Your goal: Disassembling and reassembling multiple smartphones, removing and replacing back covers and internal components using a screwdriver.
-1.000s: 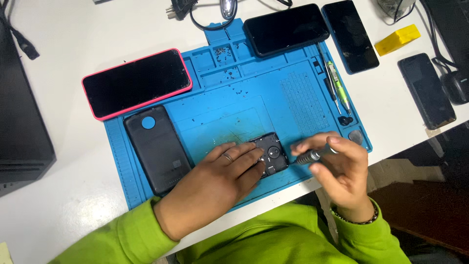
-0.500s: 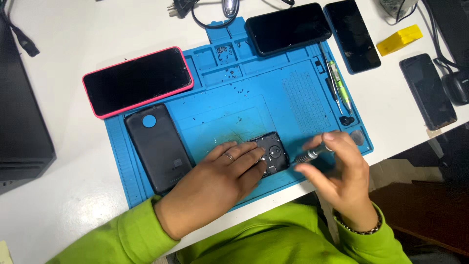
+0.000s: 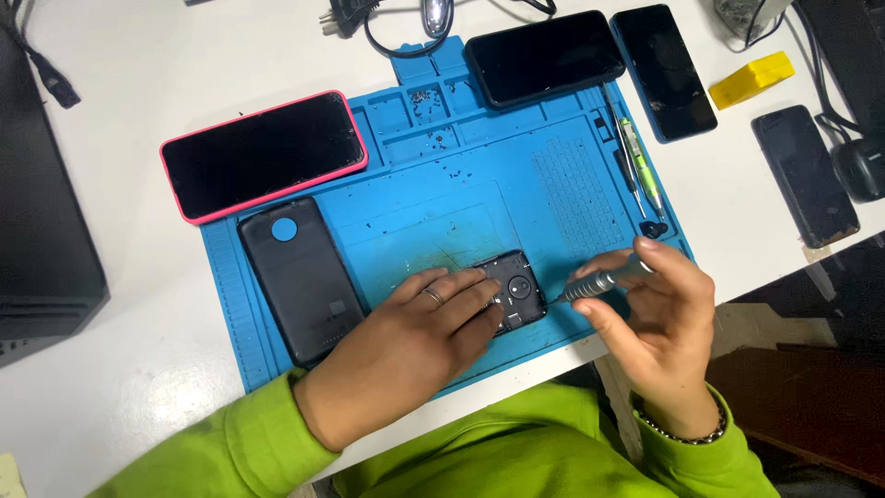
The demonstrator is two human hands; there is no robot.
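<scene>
Pressed flat, fingers together, my left hand (image 3: 406, 346) pins the small black opened phone body (image 3: 513, 293) to the blue silicone repair mat (image 3: 415, 203); it pinches nothing. The phone body lies at the mat's 6 o'clock, half covered by those fingers.

At 3 o'clock from the phone body, my right hand (image 3: 659, 318) holds the grey knurled metal screwdriver (image 3: 604, 281) in a narrow fingertip pinch, tip at the phone's right edge.

Also on hand, left to right:
- red-cased black smartphone (image 3: 263, 155), 10 o'clock on the mat
- matte black back cover (image 3: 300, 277), 8 o'clock

Handling judgement: I would keep the driver square to the screw, press lightly, and hold the phone body firmly.
</scene>
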